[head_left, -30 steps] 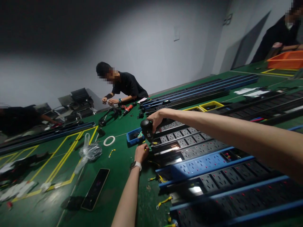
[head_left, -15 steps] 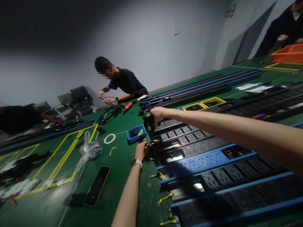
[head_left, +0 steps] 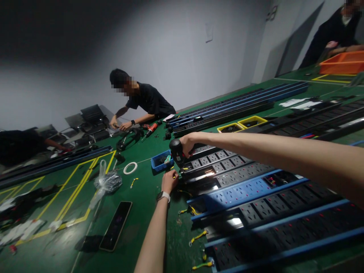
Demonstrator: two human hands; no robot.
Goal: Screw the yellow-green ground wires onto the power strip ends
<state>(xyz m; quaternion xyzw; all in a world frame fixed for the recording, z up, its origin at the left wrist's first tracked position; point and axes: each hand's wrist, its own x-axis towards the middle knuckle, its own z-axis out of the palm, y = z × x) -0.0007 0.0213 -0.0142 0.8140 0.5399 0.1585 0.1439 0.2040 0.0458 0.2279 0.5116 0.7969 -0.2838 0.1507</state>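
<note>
My right hand (head_left: 187, 145) is closed round a black power drill (head_left: 176, 149), which points down at the near end of a black power strip (head_left: 199, 173). My left hand (head_left: 170, 181) lies low beside that end, fingers pinched together. A bit of yellow, seemingly a yellow-green wire (head_left: 174, 176), shows at its fingertips; most of it is hidden. The drill's tip and the exact spot it meets cannot be made out. Further power strips lie side by side, one with a blue face (head_left: 241, 193), and short yellow-green wires (head_left: 199, 237) stick out of their ends.
A blue bin (head_left: 159, 162) stands just beyond my left hand. On the green table (head_left: 148, 227) lie a phone (head_left: 116, 226), a white ring (head_left: 130, 168), a plastic bag (head_left: 109, 182) and a red drill (head_left: 150, 129). A co-worker (head_left: 148, 98) works across the table.
The drill and my right hand have come slightly lower, nearer my left hand. The view has shifted a little. The co-worker's hands have moved left and down.
</note>
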